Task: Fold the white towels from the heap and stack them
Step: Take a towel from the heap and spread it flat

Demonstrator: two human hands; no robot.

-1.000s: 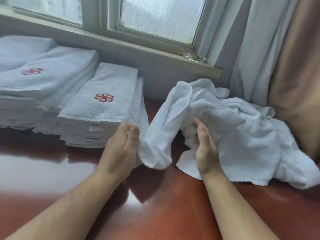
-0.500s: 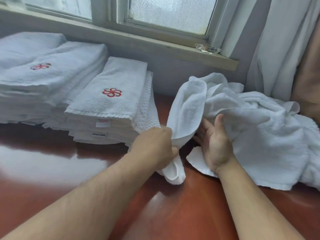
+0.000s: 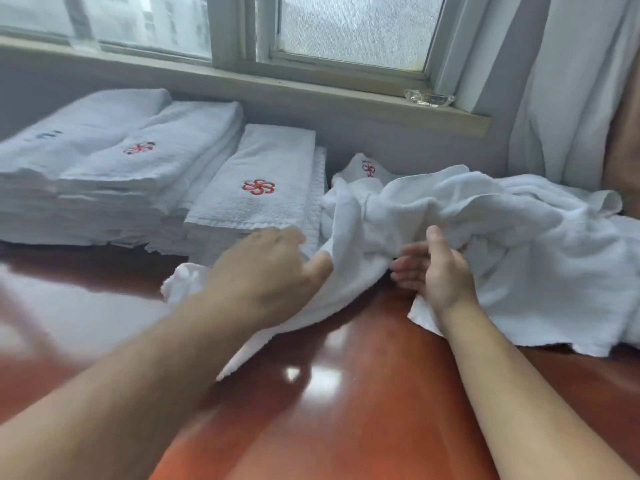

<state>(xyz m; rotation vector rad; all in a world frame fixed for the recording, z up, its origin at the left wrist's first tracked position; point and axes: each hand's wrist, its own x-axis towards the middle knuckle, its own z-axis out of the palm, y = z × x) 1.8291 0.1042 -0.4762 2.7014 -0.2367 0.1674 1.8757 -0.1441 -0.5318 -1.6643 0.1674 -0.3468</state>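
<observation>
Far left, by the wall: 2 tall stacks (image 3: 104,188) of folded white towels. Next comes 1 low stack (image 3: 256,206), red pinwheel emblem on top. Left hand (image 3: 263,271), blurred, fingers curled, grips a rumpled white terry towel (image 3: 349,271) that trails down onto the glossy red table (image 3: 346,410). Right hand (image 3: 436,268) spread, fingers straight, just beside the towel. Crumpled heap (image 3: 526,244) at right, on the table.

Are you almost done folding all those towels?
Lots are done: folded stacks sit under the window. Right now the left hand has a grip on one towel trailing from the heap, the right hand open beside it. That crumpled heap is left to fold.
</observation>
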